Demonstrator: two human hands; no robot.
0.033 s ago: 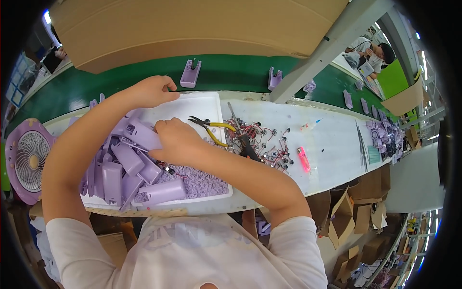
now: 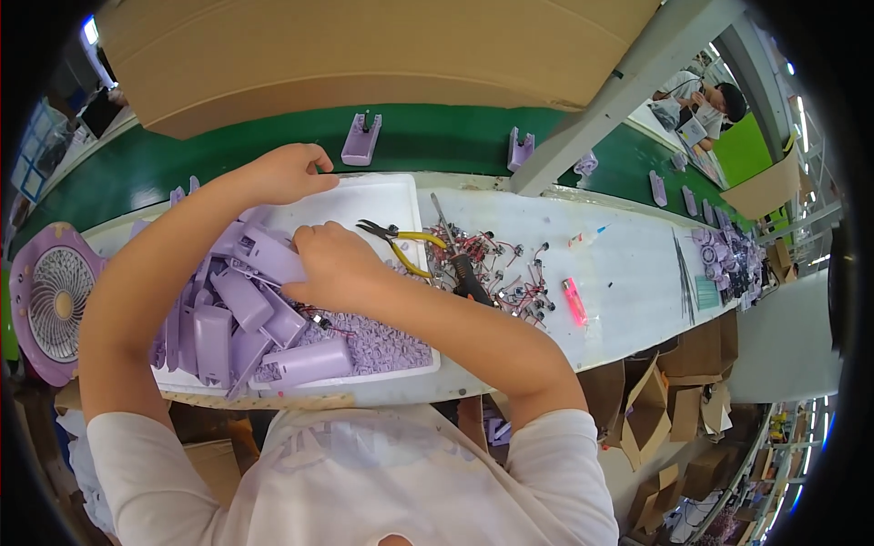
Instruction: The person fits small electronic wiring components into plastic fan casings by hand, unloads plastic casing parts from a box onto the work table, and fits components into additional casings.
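Observation:
A white tray [image 2: 401, 193] on the workbench holds several purple plastic housings [image 2: 223, 318] and a bed of small purple parts [image 2: 382, 346]. My right hand [image 2: 332, 264] lies over the pile in the middle of the tray, fingers curled around one purple housing [image 2: 269, 255]. My left hand [image 2: 287, 173] is at the tray's far rim with its fingers curled in; what they pinch, if anything, is hidden. Yellow-handled pliers [image 2: 405, 244] lie on the tray's right edge, just beyond my right hand.
Right of the tray lie a black-handled tool [image 2: 466, 276], several small wired components [image 2: 510, 273], a pink lighter [image 2: 574, 300] and a small tube [image 2: 587, 238]. A purple fan [image 2: 45, 300] sits at far left. Purple parts [image 2: 361, 138] stand on the green belt [image 2: 437, 136]. Another person [image 2: 701, 100] works at upper right.

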